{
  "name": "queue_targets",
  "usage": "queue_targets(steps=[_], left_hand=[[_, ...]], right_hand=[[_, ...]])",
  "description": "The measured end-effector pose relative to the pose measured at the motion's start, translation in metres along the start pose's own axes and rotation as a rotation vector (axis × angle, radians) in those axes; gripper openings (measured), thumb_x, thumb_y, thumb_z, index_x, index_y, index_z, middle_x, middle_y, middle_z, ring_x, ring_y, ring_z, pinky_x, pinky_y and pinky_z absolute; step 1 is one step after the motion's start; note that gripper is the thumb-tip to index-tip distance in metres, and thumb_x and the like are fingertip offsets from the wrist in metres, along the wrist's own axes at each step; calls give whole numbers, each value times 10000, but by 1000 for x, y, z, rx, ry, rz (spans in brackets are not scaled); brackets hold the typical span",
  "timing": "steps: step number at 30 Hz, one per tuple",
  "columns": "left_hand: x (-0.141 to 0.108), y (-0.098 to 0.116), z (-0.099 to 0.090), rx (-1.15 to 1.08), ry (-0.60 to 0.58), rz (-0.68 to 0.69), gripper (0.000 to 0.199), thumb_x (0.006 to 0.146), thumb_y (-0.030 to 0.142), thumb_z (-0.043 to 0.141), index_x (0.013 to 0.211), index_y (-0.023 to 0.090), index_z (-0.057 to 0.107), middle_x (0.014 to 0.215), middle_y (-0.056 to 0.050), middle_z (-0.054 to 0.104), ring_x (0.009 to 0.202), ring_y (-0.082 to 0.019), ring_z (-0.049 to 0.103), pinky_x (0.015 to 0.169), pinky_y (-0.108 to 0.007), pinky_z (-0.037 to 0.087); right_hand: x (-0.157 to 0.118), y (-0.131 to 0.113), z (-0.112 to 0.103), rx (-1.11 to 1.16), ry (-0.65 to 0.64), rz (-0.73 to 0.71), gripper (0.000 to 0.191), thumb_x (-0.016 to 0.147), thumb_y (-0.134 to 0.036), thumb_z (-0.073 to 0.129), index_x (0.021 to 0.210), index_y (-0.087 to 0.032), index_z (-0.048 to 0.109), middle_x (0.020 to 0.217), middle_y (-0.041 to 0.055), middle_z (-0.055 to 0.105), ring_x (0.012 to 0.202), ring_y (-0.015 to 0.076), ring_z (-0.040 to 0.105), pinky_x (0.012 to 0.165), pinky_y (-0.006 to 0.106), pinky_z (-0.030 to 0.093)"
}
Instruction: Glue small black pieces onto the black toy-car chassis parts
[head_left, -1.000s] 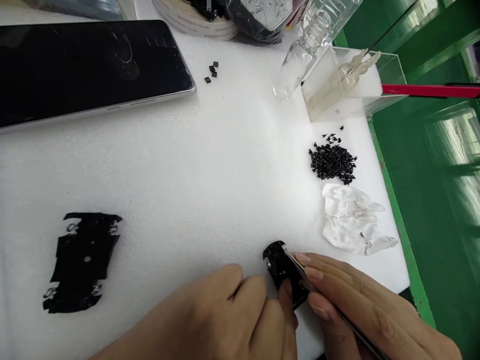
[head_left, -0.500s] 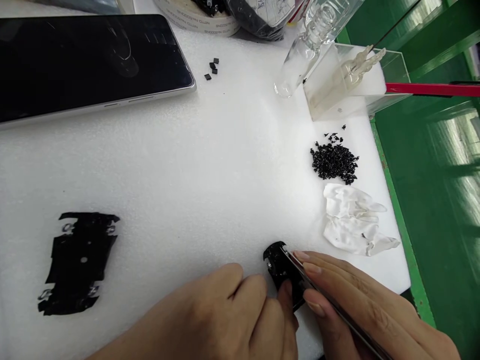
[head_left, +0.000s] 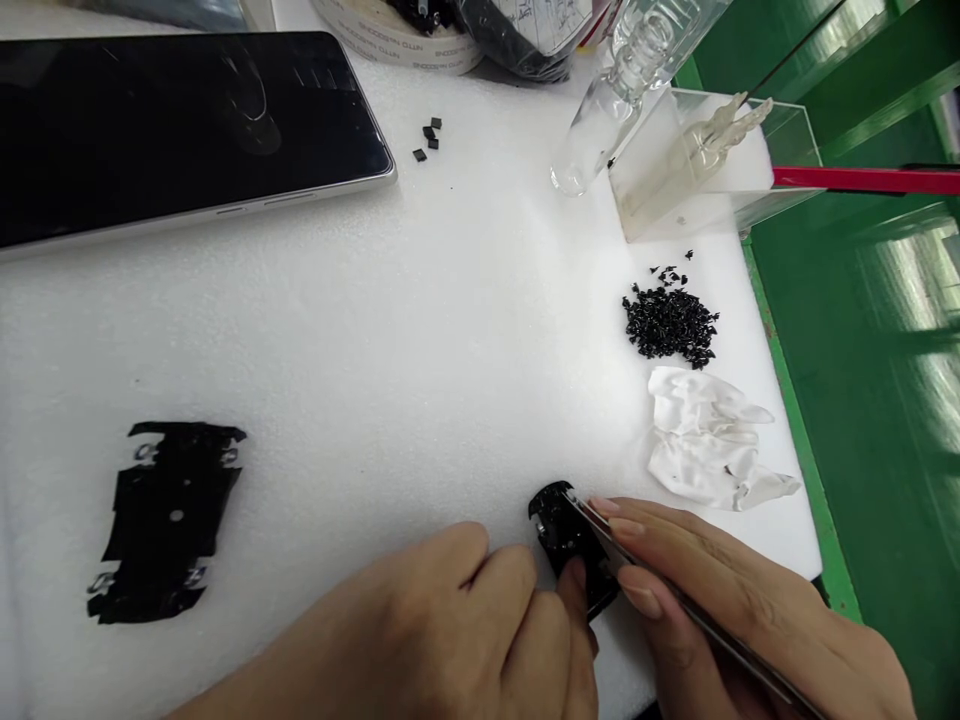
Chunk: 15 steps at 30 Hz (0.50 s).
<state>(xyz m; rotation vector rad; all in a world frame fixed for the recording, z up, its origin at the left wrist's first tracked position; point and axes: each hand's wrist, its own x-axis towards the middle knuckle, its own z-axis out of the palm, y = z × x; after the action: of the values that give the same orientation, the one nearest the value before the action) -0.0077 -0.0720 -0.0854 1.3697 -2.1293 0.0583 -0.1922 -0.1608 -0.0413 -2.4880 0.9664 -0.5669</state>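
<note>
A small black moulded part (head_left: 556, 522) with a curved end is pinned by my left hand (head_left: 472, 620). That hand is curled, its thumb lying on the part's lower face. My right hand (head_left: 765, 590) grips metal tweezers (head_left: 598, 522) between thumb and fingers. Their tips meet the part near its upper right edge; whether anything is between the tips is too small to tell. A wider black piece with notched edges and silvery corners (head_left: 169, 525) lies at the left, apart from both hands. Beyond my right hand is a crumpled white cloth (head_left: 701, 435).
On the white foam surface (head_left: 420, 330) are a heap of tiny black pieces (head_left: 670, 322), several black squares (head_left: 429, 138) and a smartphone (head_left: 180, 130). Glass bottles (head_left: 600, 130), a clear holder (head_left: 660, 180) and a tape roll (head_left: 397, 42) stand at the back.
The tweezers and right hand have shifted very slightly over the black part, with the tweezers lying a little lower. The rest of the scene has drifted marginally with the camera.
</note>
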Motion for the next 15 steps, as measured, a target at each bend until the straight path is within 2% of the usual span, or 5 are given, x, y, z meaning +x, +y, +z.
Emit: queue_targets(steps=[3,8,11,13,15], left_hand=[[-1,-2,-2,0,2,6,197,1008,297,743,865,202,645,720,1,600,648,-157,531,614,-333,484],[-3,-3,-3,-8,-22,-3,266,892,184,843,784,217,603,641,50,501,533,-156,403,424,-389,262],[-5,-1,-2,-7,-38,-18,288,879,188,873,766,223,611,629,50,479,531,-174,387,414,-419,264],[-6,1,-1,-1,-53,-36,295,881,182,877,756,226,614,625,47,474,535,-182,384,418,-426,279],[-6,0,1,12,-11,-21,275,884,176,865,769,224,619,619,50,467,526,-180,368,410,-420,268]], right_hand=[[0,0,1,23,27,10,262,975,-130,796,1198,-263,826,1140,-51,860,1026,136,840,951,170,694],[-2,1,4,31,71,70,211,996,-153,791,1164,-268,844,1113,-54,861,994,120,835,894,168,690],[1,0,5,65,102,113,116,1014,-208,781,1087,-245,864,1035,-30,865,894,131,840,776,171,694],[6,0,7,97,139,114,102,1002,-183,783,1043,-217,870,977,-15,863,833,147,839,720,195,698],[10,-1,10,138,185,107,108,984,-139,782,1014,-195,871,942,-9,859,806,150,835,715,213,700]])
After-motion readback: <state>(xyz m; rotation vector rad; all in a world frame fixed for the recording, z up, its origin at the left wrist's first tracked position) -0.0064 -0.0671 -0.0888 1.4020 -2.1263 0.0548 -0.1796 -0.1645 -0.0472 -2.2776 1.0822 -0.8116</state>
